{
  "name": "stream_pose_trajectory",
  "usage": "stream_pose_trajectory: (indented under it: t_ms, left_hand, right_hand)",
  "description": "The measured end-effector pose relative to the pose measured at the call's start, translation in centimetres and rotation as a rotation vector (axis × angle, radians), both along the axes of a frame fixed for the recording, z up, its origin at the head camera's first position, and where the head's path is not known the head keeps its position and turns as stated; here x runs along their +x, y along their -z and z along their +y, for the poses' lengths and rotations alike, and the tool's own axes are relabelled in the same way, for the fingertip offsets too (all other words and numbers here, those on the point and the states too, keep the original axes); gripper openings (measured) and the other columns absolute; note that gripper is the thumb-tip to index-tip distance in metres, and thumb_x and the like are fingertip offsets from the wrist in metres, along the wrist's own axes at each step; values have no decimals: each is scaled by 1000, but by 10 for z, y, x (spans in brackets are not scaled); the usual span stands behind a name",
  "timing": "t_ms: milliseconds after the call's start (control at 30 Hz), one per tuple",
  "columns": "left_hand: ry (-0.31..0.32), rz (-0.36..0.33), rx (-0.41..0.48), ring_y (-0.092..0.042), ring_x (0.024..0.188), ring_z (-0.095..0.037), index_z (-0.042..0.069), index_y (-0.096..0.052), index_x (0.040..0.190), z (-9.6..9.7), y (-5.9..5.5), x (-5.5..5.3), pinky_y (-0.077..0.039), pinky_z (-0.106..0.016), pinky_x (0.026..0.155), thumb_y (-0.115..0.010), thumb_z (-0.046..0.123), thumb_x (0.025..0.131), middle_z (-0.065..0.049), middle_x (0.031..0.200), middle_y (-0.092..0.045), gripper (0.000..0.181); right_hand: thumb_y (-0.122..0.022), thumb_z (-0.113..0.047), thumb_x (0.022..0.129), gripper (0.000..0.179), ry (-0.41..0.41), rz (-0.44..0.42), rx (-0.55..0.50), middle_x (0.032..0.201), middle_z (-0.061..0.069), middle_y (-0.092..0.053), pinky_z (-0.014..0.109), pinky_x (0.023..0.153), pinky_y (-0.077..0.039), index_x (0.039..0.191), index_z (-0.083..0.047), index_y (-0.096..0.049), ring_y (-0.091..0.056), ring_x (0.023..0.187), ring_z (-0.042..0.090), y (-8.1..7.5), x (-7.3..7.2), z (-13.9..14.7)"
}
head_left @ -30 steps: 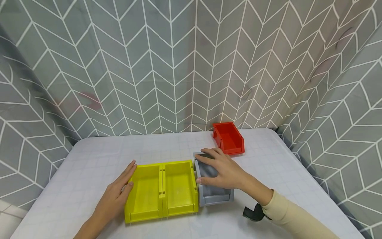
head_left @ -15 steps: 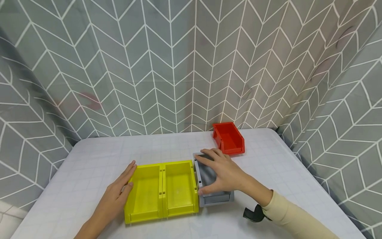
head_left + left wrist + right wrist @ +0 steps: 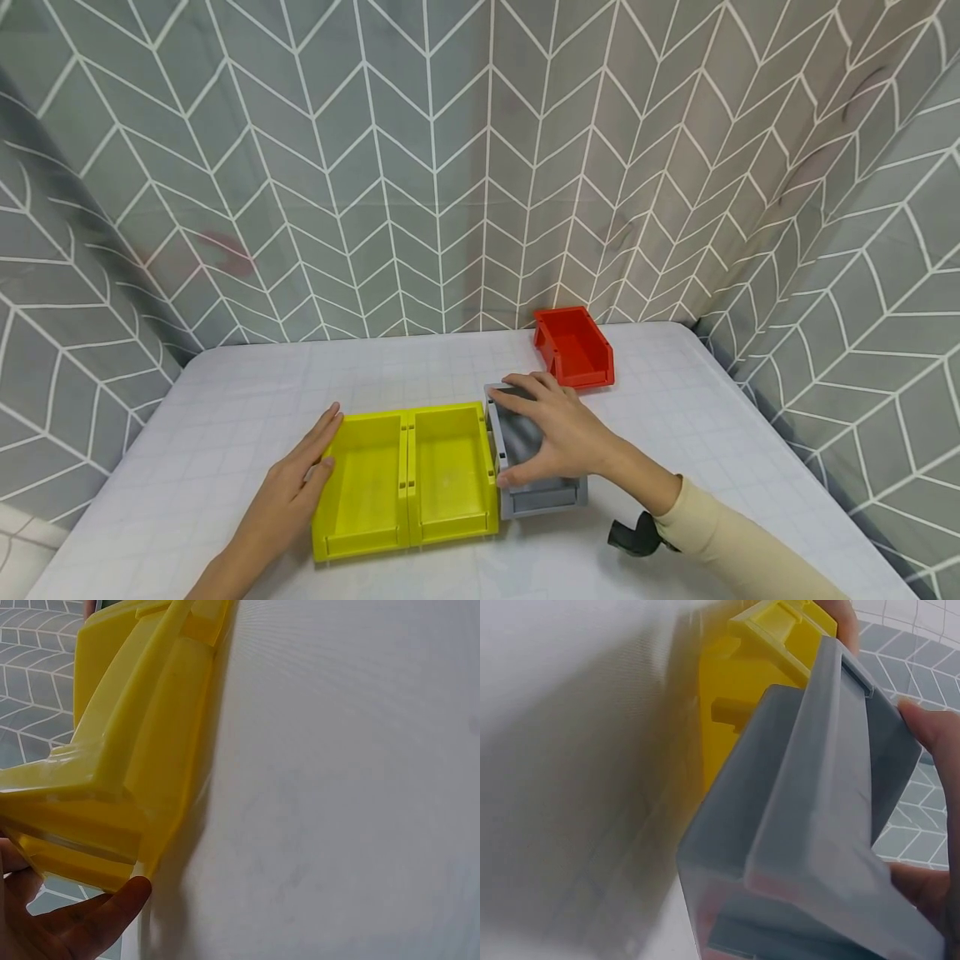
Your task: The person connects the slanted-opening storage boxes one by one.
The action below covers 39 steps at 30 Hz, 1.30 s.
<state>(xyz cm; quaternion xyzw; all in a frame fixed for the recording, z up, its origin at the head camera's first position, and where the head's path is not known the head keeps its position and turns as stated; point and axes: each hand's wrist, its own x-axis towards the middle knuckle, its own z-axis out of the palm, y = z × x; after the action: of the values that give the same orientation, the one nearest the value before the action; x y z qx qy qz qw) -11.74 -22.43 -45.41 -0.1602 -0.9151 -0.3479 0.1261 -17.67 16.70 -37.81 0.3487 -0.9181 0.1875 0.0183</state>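
Note:
Two yellow bins stand side by side in the head view, the left yellow bin (image 3: 367, 479) against the right yellow bin (image 3: 450, 475). My left hand (image 3: 288, 487) lies along the outer wall of the left one, fingers extended, with the thumb by its rim. Close against the right yellow bin is a grey bin (image 3: 543, 500), its near end slightly farther back. My right hand (image 3: 562, 437) reaches across the grey bin and grips it, thumb and fingertips at its left rim. The right wrist view shows the thumb (image 3: 922, 720) on the grey rim; part of the hand is out of frame.
A red bin (image 3: 576, 348) sits behind the grey one near the table's back edge. A black curved object (image 3: 636, 536) is next to the right sleeve (image 3: 720, 533). A patterned curtain (image 3: 450, 167) hangs behind the white table (image 3: 225, 392).
Over the last second my right thumb has slid toward the near end of the grey bin's left rim. The left hand and the bins show no clear movement.

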Motion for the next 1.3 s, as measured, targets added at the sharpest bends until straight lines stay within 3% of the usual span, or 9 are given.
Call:
stream_pose_trajectory:
  t_ms: [367,567,1300]
  left_hand:
    - [-4,-10,-2,-29,153,-28,17,-31,165,2,-2,1,-11,-4,110,-48,12,111,2,170,-24,57]
    - [-9,-17,-17,-27,154,-24,18,-29,166,1,0,-1,-11,-4,110,-47,12,111,3,170,-22,58]
    - [-4,-2,3,-31,152,-29,16,-33,165,3,-4,2,-13,-3,109,-49,10,110,2,169,-25,57]
  right_hand:
    - [-79,-75,70,103,0,16,-14,160,6,-40,65,104,-40,157,-29,-50,-34,141,31,5,0,-1]
    - [-80,-75,69,103,6,19,-16,160,6,-40,64,104,-40,157,-30,-51,-34,141,31,6,0,-1]
    - [-82,-71,69,101,18,-21,-12,159,8,-41,66,106,-39,156,-27,-53,-34,141,32,3,1,-4]
